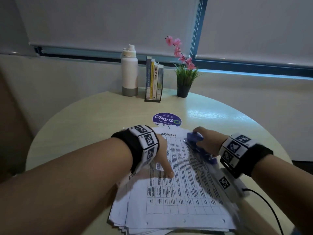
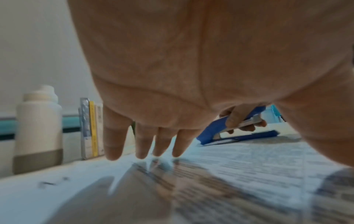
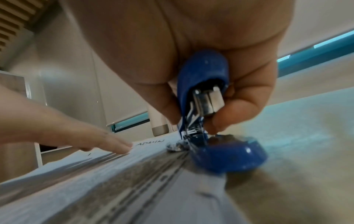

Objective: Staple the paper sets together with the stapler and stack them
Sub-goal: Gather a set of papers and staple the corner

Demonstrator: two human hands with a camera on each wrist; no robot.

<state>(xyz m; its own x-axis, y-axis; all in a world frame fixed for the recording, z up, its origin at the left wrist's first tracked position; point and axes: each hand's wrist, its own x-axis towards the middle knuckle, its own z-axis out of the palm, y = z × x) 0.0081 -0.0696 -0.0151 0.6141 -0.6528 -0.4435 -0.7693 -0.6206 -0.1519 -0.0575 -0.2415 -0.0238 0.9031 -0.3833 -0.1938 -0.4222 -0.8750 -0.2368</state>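
A pile of printed paper sets (image 1: 177, 192) with a table grid lies on the round table, the top sheet marked "ADMIN". My left hand (image 1: 162, 158) presses flat on the top sheet, fingers straight (image 2: 141, 145) and thumb spread. My right hand (image 1: 206, 141) grips a blue stapler (image 1: 196, 141) at the far right edge of the top sheet. In the right wrist view the stapler (image 3: 206, 106) stands with its mouth apart, its base (image 3: 229, 156) on the table beside the paper edge (image 3: 134, 174). The stapler (image 2: 235, 130) also shows past my left palm.
At the back of the table (image 1: 84, 119) stand a white bottle (image 1: 129, 72), a few upright books (image 1: 154, 80) and a potted plant with pink flowers (image 1: 183, 77). A round purple sticker (image 1: 166, 119) lies beyond the papers. A black cable (image 1: 269, 206) trails from my right wrist.
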